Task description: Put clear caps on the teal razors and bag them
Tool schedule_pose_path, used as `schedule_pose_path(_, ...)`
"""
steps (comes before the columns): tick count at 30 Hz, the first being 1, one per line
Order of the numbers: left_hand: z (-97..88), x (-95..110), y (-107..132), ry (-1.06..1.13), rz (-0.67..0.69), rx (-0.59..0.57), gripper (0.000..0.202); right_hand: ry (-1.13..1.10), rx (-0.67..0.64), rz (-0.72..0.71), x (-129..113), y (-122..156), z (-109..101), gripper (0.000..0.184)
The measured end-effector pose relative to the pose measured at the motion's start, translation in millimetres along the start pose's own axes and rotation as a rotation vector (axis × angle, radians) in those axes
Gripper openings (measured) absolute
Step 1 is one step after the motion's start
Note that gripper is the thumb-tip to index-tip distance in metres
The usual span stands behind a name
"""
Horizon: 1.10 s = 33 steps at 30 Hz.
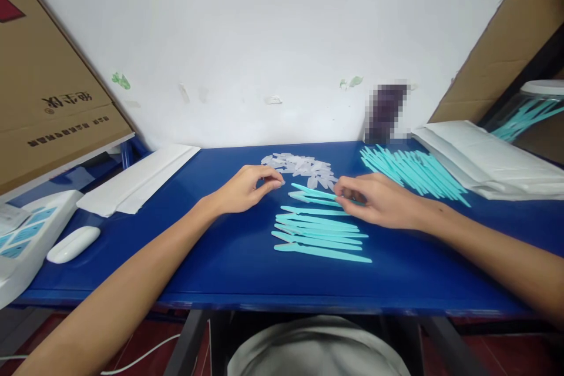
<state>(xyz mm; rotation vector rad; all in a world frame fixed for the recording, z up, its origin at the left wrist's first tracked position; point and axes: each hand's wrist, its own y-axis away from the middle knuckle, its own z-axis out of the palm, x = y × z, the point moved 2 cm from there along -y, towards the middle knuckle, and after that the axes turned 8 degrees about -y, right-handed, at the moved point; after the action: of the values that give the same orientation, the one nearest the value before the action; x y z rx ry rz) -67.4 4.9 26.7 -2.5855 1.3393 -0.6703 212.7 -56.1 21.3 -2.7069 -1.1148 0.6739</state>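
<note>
Over the middle of the blue table, my left hand (252, 188) is closed in a pinch. Something small and pale may be at its fingertips; I cannot make it out. My right hand (374, 198) pinches the handle end of a turquoise eyebrow razor (314, 191), whose other end points left toward my left hand. Below it, several more eyebrow razors (324, 241) lie side by side in a loose row, blade ends to the left. A pile of small translucent caps (302, 164) lies just beyond both hands.
At the back right is a heap of turquoise razors (412, 170) beside white padded envelopes (493, 158). A jar (529, 108) holds more turquoise sticks. On the left are a folded white sheet (141, 179), a white oval case (74, 244), a white device (35, 241) and a cardboard box (57, 70).
</note>
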Motion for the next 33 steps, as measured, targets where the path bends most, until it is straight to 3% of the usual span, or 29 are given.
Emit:
schedule_pose_path(10,11.4,-4.9,0.1,0.294,-0.140,0.089,0.027,0.128,0.150,-0.150,2.1,0.5,-0.1,0.013)
schedule_pose_path(16,20.7,0.4,-2.6,0.462,-0.214,0.084,0.026,0.148,0.207,-0.249,-3.4,0.2,1.0,0.015)
schedule_pose_path(27,22.8,13.5,-4.9,0.457,-0.317,0.064,0.031,0.190,0.212,-0.287,-3.3,1.3,2.2,0.015)
schedule_pose_path(33,21.4,16.2,-6.5,0.406,-0.351,0.151,0.028,0.161,0.266,-0.288,-5.8,2.1,1.9,0.014)
